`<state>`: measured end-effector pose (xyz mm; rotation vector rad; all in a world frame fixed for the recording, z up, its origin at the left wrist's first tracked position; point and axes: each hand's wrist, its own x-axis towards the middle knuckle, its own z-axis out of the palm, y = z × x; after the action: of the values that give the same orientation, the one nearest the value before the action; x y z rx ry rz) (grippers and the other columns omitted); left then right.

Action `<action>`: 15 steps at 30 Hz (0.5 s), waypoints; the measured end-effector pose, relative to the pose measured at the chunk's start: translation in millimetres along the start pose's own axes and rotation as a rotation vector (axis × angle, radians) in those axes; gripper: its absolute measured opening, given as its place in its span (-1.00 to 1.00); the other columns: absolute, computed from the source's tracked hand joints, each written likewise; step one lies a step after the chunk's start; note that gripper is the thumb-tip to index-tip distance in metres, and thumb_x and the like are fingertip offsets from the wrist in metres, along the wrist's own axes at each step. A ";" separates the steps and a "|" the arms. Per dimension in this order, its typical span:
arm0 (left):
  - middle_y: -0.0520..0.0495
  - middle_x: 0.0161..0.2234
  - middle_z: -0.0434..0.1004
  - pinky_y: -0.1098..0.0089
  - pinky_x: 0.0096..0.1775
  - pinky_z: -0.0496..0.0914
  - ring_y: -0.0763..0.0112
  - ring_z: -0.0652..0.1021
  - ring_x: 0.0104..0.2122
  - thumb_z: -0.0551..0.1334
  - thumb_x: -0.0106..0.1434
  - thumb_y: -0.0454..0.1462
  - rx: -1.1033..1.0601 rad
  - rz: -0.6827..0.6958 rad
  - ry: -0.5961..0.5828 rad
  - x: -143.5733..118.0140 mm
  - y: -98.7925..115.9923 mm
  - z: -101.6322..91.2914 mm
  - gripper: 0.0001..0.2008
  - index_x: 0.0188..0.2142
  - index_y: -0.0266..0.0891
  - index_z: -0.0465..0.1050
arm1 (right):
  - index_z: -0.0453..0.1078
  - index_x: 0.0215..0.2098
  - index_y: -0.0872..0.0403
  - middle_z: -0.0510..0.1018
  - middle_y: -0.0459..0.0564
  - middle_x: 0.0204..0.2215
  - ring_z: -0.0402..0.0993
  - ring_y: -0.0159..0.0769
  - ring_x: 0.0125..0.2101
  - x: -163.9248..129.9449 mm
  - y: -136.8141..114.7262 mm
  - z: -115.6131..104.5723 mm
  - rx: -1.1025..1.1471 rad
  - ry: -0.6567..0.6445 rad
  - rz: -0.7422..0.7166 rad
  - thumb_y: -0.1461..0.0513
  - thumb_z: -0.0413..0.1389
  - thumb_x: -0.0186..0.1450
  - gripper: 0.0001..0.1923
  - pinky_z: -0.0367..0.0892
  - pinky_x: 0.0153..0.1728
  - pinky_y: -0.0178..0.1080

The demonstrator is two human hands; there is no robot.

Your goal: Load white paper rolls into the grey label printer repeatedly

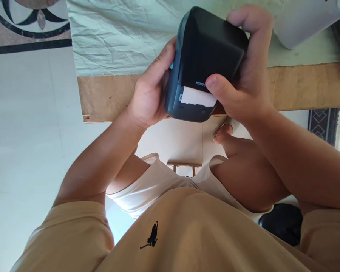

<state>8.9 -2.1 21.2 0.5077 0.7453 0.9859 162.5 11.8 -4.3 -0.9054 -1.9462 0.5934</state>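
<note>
Gripping a dark label printer [206,56], both hands' fingers [158,70] wrap it; right thumb seemingly touching paper [197,97].

Left hand [149,96] cupped, right hand [243,71] curled, thumb forward

White device [308,19] cut off top-right; printer [206,56] logo partly hidden.

A wooden table [107,96] spans the upper part of the view, its bare plywood edge exposed. A creased pale green cloth [119,34] covers the tabletop. The floor [25,124] consists of plain white tiles. A dark curved inlay pattern [25,22] marks the floor at upper left. A patterned rug [323,124] lies at right.
</note>
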 end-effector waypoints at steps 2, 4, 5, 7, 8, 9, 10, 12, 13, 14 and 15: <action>0.02 -0.29 0.44 0.35 -0.17 0.42 0.36 0.47 -0.11 -0.12 0.23 -0.16 -0.001 0.039 -0.088 0.0 0.2 -2.5 -0.67 -0.17 -0.17 0.33 | -0.04 -0.01 0.25 0.07 0.02 -0.07 0.07 -0.58 -0.05 -0.1 0.0 0.2 -0.003 0.012 -0.005 0.07 -0.01 0.07 -0.38 0.14 0.06 -0.41; 0.02 -0.28 0.44 0.35 -0.17 0.42 0.37 0.46 -0.09 -0.15 0.24 -0.16 0.011 0.096 -0.191 0.4 -1.0 -5.8 -0.66 -0.17 -0.15 0.31 | -0.04 -0.01 0.21 0.07 0.00 -0.07 0.07 -0.59 -0.05 0.1 -0.3 0.3 -0.004 0.013 0.011 0.07 -0.02 0.08 -0.41 0.13 0.07 -0.41; 0.03 -0.27 0.44 0.35 -0.17 0.43 0.38 0.45 -0.08 -0.16 0.24 -0.16 0.019 0.127 -0.224 0.8 -1.8 -6.9 -0.66 -0.19 -0.14 0.31 | -0.04 -0.01 0.19 0.07 0.00 -0.07 0.07 -0.59 -0.05 0.2 -0.6 0.2 -0.006 0.010 0.019 0.06 -0.03 0.09 -0.42 0.13 0.07 -0.40; 0.02 -0.28 0.44 0.35 -0.19 0.43 0.37 0.43 -0.06 -0.18 0.24 -0.18 0.051 0.190 -0.250 1.9 -3.4 -7.7 -0.65 -0.25 -0.15 0.33 | -0.05 -0.01 0.19 0.07 0.00 -0.07 0.07 -0.59 -0.06 0.5 -1.1 0.0 -0.008 -0.003 0.027 0.05 -0.04 0.09 -0.41 0.14 0.06 -0.41; 0.00 -0.29 0.45 0.36 -0.20 0.44 0.36 0.42 -0.06 -0.19 0.24 -0.18 0.075 0.215 -0.240 2.6 -4.1 -7.5 -0.64 -0.29 -0.16 0.35 | -0.05 -0.01 0.19 0.07 0.00 -0.08 0.08 -0.60 -0.08 0.6 -1.4 -0.2 -0.008 -0.013 0.032 0.04 -0.04 0.10 -0.41 0.15 0.04 -0.42; -0.02 -0.30 0.45 0.36 -0.21 0.44 0.35 0.42 -0.05 -0.20 0.24 -0.18 0.105 0.231 -0.227 3.2 -4.6 -7.3 -0.62 -0.32 -0.18 0.36 | -0.05 -0.01 0.20 0.08 0.01 -0.09 0.09 -0.62 -0.10 0.6 -1.8 -0.3 -0.009 -0.025 0.040 0.04 -0.05 0.10 -0.41 0.16 0.01 -0.43; -0.04 -0.32 0.45 0.36 -0.21 0.44 0.34 0.42 -0.05 -0.21 0.23 -0.18 0.135 0.238 -0.214 3.7 -5.0 -7.2 -0.60 -0.35 -0.19 0.37 | -0.05 -0.01 0.21 0.09 0.01 -0.10 0.10 -0.63 -0.13 0.5 -2.1 -0.4 -0.011 -0.036 0.053 0.04 -0.06 0.10 -0.41 0.17 -0.01 -0.44; -0.05 -0.33 0.45 0.37 -0.24 0.44 0.32 0.43 -0.06 -0.20 0.22 -0.16 0.178 0.228 -0.188 4.8 -5.8 -8.5 -0.59 -0.37 -0.18 0.39 | -0.05 -0.02 0.21 0.11 0.01 -0.11 0.11 -0.65 -0.18 0.1 -2.8 -0.7 -0.014 -0.053 0.073 0.04 -0.06 0.11 -0.42 0.18 -0.07 -0.45; -0.06 -0.34 0.45 0.37 -0.26 0.44 0.31 0.44 -0.08 -0.18 0.21 -0.13 0.187 0.206 -0.175 5.3 -6.2 -10.0 -0.60 -0.37 -0.16 0.39 | -0.05 -0.02 0.20 0.11 0.00 -0.11 0.11 -0.67 -0.20 -0.1 -3.2 -0.8 -0.016 -0.060 0.081 0.04 -0.07 0.11 -0.42 0.19 -0.10 -0.46; -0.06 -0.35 0.46 0.37 -0.28 0.45 0.30 0.45 -0.10 -0.15 0.20 -0.10 0.192 0.175 -0.160 5.8 -6.6 -11.9 -0.62 -0.37 -0.14 0.39 | -0.06 -0.02 0.19 0.12 -0.01 -0.12 0.11 -0.68 -0.22 -0.4 -3.6 -0.9 -0.017 -0.066 0.088 0.04 -0.07 0.10 -0.42 0.19 -0.12 -0.46; -0.06 -0.36 0.46 0.37 -0.31 0.45 0.29 0.46 -0.13 -0.13 0.18 -0.07 0.194 0.149 -0.146 6.2 -7.1 -14.1 -0.62 -0.37 -0.13 0.40 | -0.06 -0.02 0.19 0.12 -0.01 -0.13 0.10 -0.69 -0.24 -0.7 -4.0 -1.0 -0.015 -0.071 0.095 0.03 -0.07 0.10 -0.42 0.19 -0.14 -0.47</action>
<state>4.3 0.8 5.1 0.8055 0.6818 1.0073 162.2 8.9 -1.4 -1.0028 -1.9819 0.6747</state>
